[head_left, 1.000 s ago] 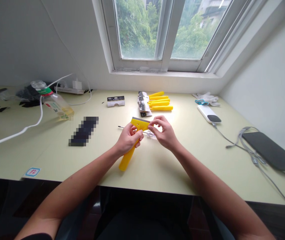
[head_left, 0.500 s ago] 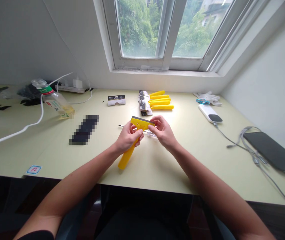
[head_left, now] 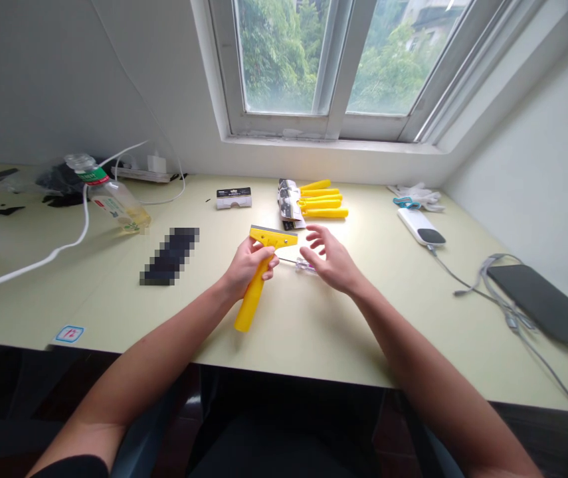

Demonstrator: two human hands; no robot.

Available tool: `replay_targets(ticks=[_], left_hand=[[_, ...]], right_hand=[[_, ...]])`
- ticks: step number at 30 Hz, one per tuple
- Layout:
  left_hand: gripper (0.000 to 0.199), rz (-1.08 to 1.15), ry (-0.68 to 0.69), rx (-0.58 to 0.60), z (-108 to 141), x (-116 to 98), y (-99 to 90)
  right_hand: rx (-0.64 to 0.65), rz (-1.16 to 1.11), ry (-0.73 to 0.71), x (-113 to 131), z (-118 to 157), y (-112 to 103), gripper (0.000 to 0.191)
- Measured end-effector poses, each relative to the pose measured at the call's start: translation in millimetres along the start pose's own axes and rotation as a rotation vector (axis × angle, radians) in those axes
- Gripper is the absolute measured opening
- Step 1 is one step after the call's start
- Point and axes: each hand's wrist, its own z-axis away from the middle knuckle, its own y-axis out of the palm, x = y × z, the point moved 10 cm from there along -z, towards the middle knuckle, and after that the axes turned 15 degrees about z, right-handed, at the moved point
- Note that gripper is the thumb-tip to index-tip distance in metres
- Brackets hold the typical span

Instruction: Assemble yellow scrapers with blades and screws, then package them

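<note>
My left hand is wrapped round the neck of a yellow scraper, whose handle slants down toward the table's front edge. A dark blade strip runs along the top of its wide head, and a screw shows at the head's right end. Just right of the head, my right hand is open, its fingers apart and holding nothing. Under that hand lies a screwdriver with a clear handle, partly hidden by the fingers and the scraper.
Several yellow scrapers in card sleeves lie at the back, beside a folded card sleeve. A bottle leans at left near a blurred dark rectangle. On the right are a white power bank, gloves, cables and a dark pad.
My right hand has let go of the scraper's head and its fingers have spread. The scraper, in my left hand, has moved slightly left, its head turned more level.
</note>
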Motion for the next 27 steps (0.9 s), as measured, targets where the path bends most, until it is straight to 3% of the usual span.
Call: replay_targets(ticks=[2,4,6,8,11,15,20,23,27], left_hand=[[0.035,0.029,0.02,-0.044,-5,-5,-11.2],[0.036,0.049,0.045,-0.081,-8,-11,-20.4],[0.036,0.055,0.073,-0.109,-10,-18,-26.1],[0.036,0.053,0.099,-0.13,-10,-25,-28.7],[0.037,0.055,0.12,-0.147,-9,-30,-28.8],[0.037,0.059,0.11,-0.152,-9,-27,-26.9],[0.035,0.035,0.08,-0.154,-9,-16,-25.7],[0.035,0.027,0.052,-0.158,-9,-9,-26.4],[0.037,0.032,0.031,-0.135,-9,-4,-23.9]], right_hand=[[0.126,0.297,-0.066,-6,2,1,0.035],[0.294,0.431,-0.123,-15,7,5,0.022],[0.388,0.432,-0.144,-21,11,0,0.017],[0.393,0.356,-0.126,-25,12,-16,0.023],[0.274,0.1,-0.037,-32,9,-51,0.036],[0.001,-0.306,0.048,-43,6,-94,0.038],[-0.485,-0.494,0.037,-47,14,-132,0.035],[-0.704,-0.543,-0.006,-41,23,-142,0.028],[-0.717,-0.535,-0.016,-34,22,-133,0.031]])
